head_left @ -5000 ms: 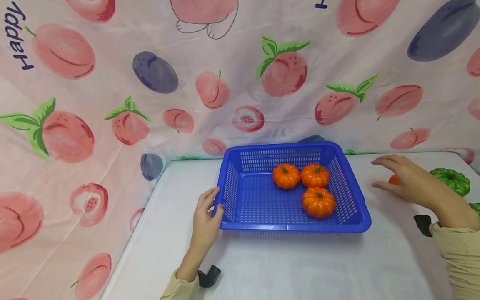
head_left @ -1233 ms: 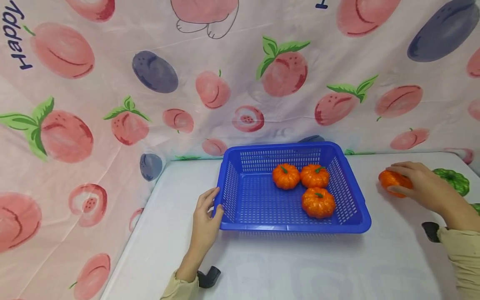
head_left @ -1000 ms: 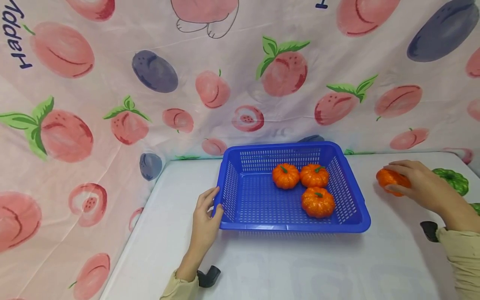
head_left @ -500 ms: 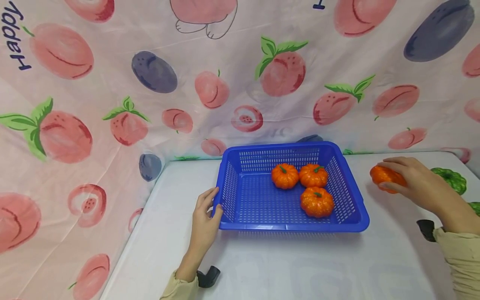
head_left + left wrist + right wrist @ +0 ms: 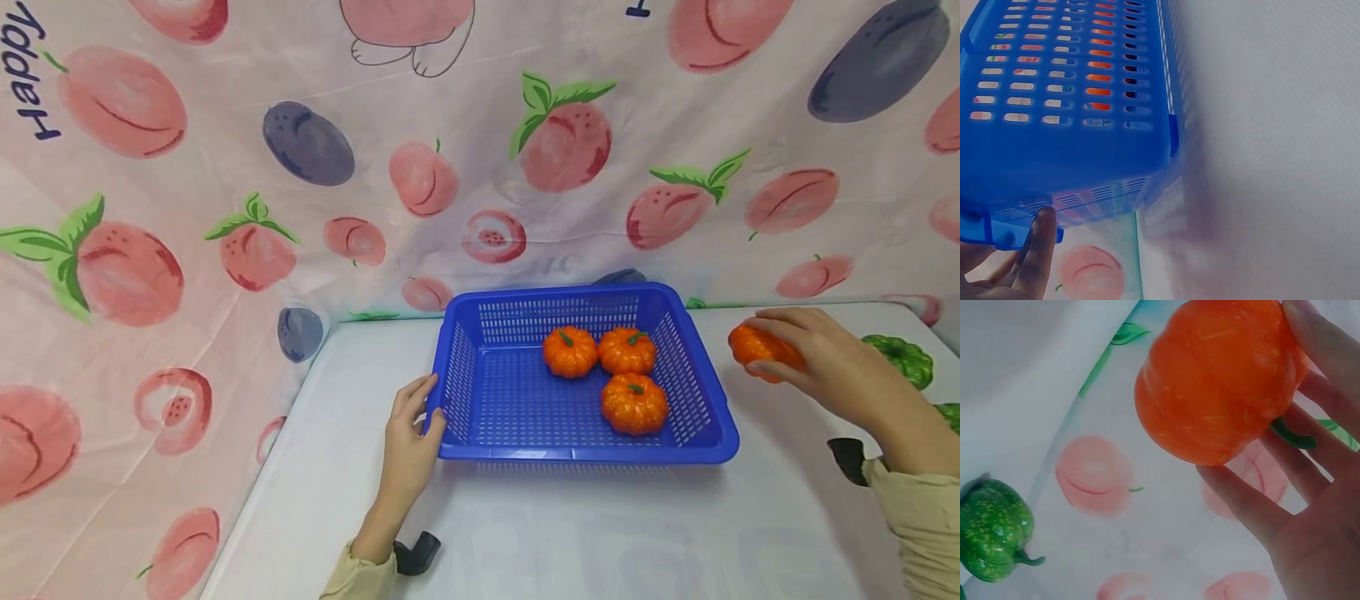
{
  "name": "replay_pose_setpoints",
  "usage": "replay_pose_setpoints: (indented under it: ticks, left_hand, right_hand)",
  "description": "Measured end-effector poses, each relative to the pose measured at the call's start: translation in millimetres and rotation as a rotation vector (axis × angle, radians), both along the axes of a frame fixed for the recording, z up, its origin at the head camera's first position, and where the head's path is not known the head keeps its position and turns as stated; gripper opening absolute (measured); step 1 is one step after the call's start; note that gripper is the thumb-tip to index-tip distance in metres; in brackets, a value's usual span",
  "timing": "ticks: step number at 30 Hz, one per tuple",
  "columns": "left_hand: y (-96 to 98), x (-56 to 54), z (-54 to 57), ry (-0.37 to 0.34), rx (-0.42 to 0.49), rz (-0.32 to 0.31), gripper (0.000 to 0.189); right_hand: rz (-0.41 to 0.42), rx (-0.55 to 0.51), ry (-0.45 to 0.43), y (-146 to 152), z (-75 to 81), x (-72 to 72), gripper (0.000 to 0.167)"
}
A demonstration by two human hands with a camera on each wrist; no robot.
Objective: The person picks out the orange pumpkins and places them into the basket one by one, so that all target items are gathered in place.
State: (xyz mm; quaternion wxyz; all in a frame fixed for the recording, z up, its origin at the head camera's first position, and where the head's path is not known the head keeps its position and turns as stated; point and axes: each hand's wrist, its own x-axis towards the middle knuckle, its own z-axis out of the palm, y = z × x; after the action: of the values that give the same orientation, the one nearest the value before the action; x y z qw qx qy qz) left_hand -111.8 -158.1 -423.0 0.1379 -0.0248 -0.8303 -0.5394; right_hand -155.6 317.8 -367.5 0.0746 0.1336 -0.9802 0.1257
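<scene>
A small orange pumpkin (image 5: 761, 350) with a green stem is gripped by my right hand (image 5: 828, 358), raised above the table to the right of the basket. In the right wrist view the fingers and thumb spread round this pumpkin (image 5: 1219, 381), its stem towards the palm. My left hand (image 5: 411, 442) holds the left rim of a blue plastic basket (image 5: 570, 455), thumb and fingers at its edge. Inside the basket sit three more orange pumpkins, one back left (image 5: 570, 353), one back right (image 5: 628, 353) and one nearer the front (image 5: 633, 405).
Behind my right hand a green pumpkin (image 5: 900, 360) lies on the white table (image 5: 600, 533). Another green one (image 5: 951, 414) is cut off by the right edge. A fruit-printed cloth (image 5: 465, 183) hangs behind and to the left of the table.
My right hand has taken hold of the orange pumpkin on the right, lifted it and carried it slightly left towards the basket. The left hand and basket have stayed in place.
</scene>
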Motion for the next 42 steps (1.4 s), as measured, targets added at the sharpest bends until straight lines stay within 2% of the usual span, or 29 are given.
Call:
replay_pose_setpoints:
  ticks: [20,30,42]
  left_hand:
    - [-0.4,0.8,1.4,-0.004,0.008,-0.006,0.045]
    - [-0.4,-0.2,-1.0,0.006,0.009,-0.013,0.046]
    - [-0.1,0.2,1.3,-0.004,0.008,-0.009,0.046]
  right_hand:
    - [0.074,-0.008,0.104,-23,22.3,10.9,0.057]
    - [0.090,0.008,0.098,-34,29.9,13.0,0.060]
    - [0.140,-0.007,0.108,-49,39.4,9.7,0.061]
